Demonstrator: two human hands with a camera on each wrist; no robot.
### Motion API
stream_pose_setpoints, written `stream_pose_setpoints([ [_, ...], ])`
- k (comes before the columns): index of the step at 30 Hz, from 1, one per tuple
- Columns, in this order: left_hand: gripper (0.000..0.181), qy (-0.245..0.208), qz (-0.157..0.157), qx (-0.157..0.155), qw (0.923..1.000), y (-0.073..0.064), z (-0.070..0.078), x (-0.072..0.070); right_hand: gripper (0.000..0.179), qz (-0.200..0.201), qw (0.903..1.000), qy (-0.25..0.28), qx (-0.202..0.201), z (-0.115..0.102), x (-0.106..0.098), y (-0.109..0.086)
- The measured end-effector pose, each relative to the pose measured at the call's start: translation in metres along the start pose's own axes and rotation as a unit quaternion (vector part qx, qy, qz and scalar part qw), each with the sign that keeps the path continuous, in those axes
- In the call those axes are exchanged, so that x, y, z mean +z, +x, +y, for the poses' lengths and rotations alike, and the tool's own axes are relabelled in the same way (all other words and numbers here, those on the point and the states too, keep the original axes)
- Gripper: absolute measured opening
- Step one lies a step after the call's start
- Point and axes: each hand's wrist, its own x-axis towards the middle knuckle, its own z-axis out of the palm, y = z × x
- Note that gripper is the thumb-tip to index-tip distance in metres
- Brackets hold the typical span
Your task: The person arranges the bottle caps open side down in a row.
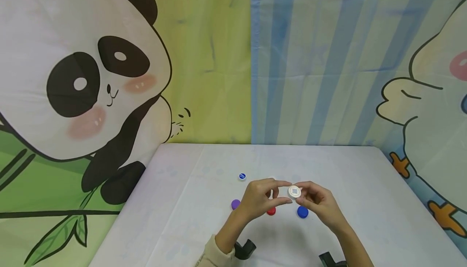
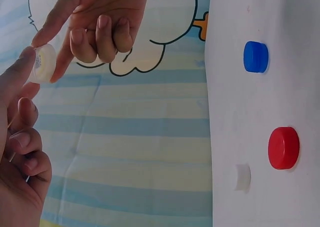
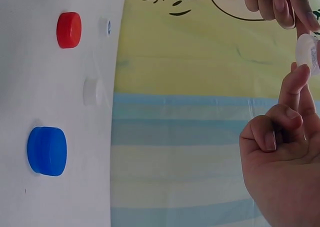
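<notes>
A round white bottle cap [image 1: 294, 192] is held up above the table, its printed flat face turned to the head camera. My left hand [image 1: 260, 197] pinches it from the left between thumb and forefinger. From the other side, the thumb and forefinger of my right hand [image 1: 321, 202] pinch the same cap. Under the hands a red bottle cap [image 1: 271, 211] lies on the table, partly hidden by the left hand in the head view. A blue bottle cap [image 1: 302, 212] lies below the right hand, and a purple cap [image 1: 235, 204] is left of the left wrist.
Farther back on the white table [image 1: 182, 202] lies a small blue-and-white cap [image 1: 242, 176]. Another white cap [image 2: 243, 177] stands near the red one in the left wrist view. Printed cloth walls [image 1: 211, 56] enclose the table's back and sides.
</notes>
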Motion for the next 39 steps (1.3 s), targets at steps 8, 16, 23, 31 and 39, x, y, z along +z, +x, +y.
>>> stream_pose_setpoints([
  [8,0.032,-0.024,-0.006,-0.043,0.9988,0.000,0.001,0.002,0.032,0.033,0.9983,-0.044,-0.017,0.004,0.000,0.001],
  [16,0.029,0.006,0.005,-0.030,0.9995,0.000,-0.002,0.006,0.033,0.041,0.9972,-0.062,0.004,0.004,0.001,0.001],
  [23,0.027,0.002,0.008,-0.036,0.9993,0.002,-0.003,0.010,0.033,0.054,0.9941,-0.094,-0.008,-0.006,0.002,0.003],
  [31,0.030,-0.003,0.002,-0.050,0.9987,0.006,-0.012,0.023,0.030,0.074,0.9851,-0.155,-0.015,-0.017,-0.002,0.007],
  [39,0.031,0.064,-0.014,-0.065,0.9958,0.016,-0.036,0.049,0.029,0.098,0.9707,-0.216,0.038,0.017,-0.017,0.012],
])
